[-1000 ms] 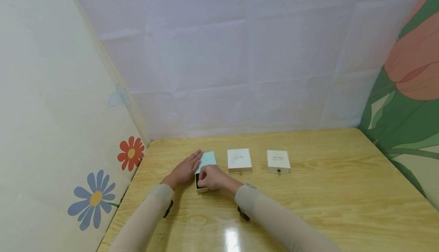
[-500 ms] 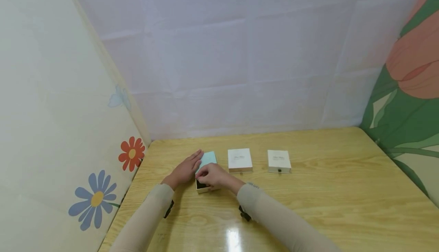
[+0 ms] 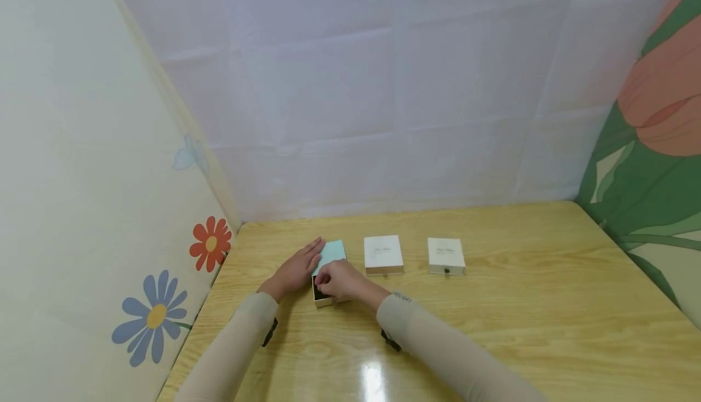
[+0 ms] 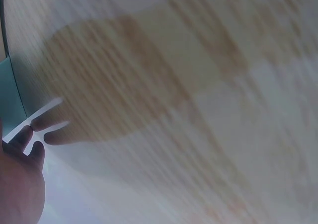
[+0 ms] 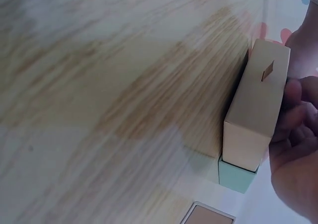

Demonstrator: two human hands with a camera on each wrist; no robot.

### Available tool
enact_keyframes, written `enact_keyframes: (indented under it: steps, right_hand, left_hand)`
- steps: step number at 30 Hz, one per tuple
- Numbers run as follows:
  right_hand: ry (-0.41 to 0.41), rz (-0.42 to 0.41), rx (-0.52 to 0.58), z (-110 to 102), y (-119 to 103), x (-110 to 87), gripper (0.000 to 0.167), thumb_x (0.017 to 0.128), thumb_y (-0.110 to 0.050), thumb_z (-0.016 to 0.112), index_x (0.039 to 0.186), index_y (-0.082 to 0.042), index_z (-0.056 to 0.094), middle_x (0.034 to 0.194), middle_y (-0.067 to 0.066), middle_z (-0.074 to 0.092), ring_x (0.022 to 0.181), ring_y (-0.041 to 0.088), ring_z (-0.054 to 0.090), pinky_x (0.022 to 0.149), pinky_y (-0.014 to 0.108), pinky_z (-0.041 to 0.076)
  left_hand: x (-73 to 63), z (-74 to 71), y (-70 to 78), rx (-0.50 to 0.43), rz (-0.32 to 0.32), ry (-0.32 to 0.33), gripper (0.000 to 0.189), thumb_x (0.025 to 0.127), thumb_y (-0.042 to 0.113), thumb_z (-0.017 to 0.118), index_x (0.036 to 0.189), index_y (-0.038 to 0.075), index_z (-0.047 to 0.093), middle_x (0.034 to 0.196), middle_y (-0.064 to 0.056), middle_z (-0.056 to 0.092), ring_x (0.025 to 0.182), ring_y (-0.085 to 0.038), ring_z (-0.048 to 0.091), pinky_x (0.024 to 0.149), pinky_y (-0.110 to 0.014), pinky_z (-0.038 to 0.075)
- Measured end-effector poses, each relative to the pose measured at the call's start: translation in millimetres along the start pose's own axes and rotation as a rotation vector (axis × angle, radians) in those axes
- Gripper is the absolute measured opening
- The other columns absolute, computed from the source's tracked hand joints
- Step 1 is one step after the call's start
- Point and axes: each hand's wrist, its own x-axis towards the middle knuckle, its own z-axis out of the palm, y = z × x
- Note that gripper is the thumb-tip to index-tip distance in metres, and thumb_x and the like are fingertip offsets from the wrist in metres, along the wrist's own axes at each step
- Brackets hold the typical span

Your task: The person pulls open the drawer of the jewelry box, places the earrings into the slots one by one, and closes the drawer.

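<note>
A slide-out gift box stands on the table's left part, its pale blue sleeve at the back and its cream drawer pulled toward me, with a black interior. My left hand lies along the sleeve's left side, fingers extended, fingertips at its far left corner. Over the drawer, my right hand has its thumb and fingers curled together at the black interior. The right wrist view shows the drawer front with a small slot, and curled fingers behind its edge. I cannot tell whether they pinch anything.
To the right of the blue box are a white box and a smaller cream-white box with a dark pull tab, both closed. All stand on a wood-grain table. A white cloth wall rises behind it.
My right hand's fingers lifted slightly half a second ago, showing more of the black interior, and are now a little lower over the drawer. The left hand and all the boxes stay put.
</note>
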Motion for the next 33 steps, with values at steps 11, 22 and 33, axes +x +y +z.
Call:
enact_keyframes:
  steps: [11, 22, 33]
  right_hand:
    - [-0.003, 0.028, -0.144, 4.2, -0.7, 1.6, 0.008, 0.093, -0.014, 0.073, 0.092, -0.017, 0.08, 0.088, -0.011, 0.073, 0.078, 0.002, 0.06, 0.074, 0.019, 0.053]
    - [-0.014, 0.019, -0.227, 2.6, -3.8, 0.9, 0.011, 0.087, -0.008, 0.071, 0.093, -0.015, 0.078, 0.09, -0.005, 0.073, 0.074, 0.002, 0.059, 0.07, 0.018, 0.052]
    - [-0.015, 0.019, -0.287, 1.2, -4.2, 0.1, 0.013, 0.084, -0.006, 0.07, 0.09, -0.015, 0.077, 0.088, -0.007, 0.073, 0.076, 0.003, 0.059, 0.07, 0.018, 0.051]
  left_hand:
    - [1.4, 0.3, 0.9, -0.006, -0.014, -0.004, 0.054, 0.113, 0.035, 0.029, 0.162, 0.012, 0.026, 0.169, -0.005, 0.02, 0.154, -0.026, 0.023, 0.124, -0.048, 0.025]
    - [0.9, -1.7, 2.3, -0.008, -0.022, -0.007, 0.053, 0.113, 0.034, 0.029, 0.162, 0.013, 0.026, 0.169, -0.004, 0.02, 0.154, -0.026, 0.023, 0.124, -0.047, 0.026]
    - [1.0, 0.4, 0.1, 0.002, -0.018, -0.013, 0.053, 0.113, 0.033, 0.03, 0.161, 0.011, 0.026, 0.168, -0.006, 0.021, 0.154, -0.028, 0.024, 0.124, -0.048, 0.026]
